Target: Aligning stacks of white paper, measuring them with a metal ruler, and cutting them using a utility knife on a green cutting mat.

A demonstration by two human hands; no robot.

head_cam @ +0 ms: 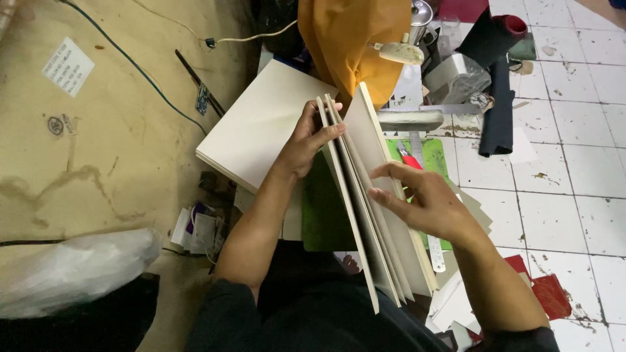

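Observation:
I hold a stack of cream-coloured folded paper sheets (375, 215) upright on edge above my lap. My left hand (306, 140) grips the leftmost sheets near their top edge, fingers wrapped over them. My right hand (424, 199) rests against the right side of the stack, fingers spread and touching the outer sheet. The sheets fan apart slightly between the two hands. A green cutting mat (326, 212) lies beneath them.
A flat pile of cream paper (257, 124) lies to the left on the floor. A metal ruler (432, 251), a red-handled knife (407, 156), a dark fabric roll (495, 39), orange cloth (345, 32), red scraps (551, 293) and a plastic bag (72, 267) surround me.

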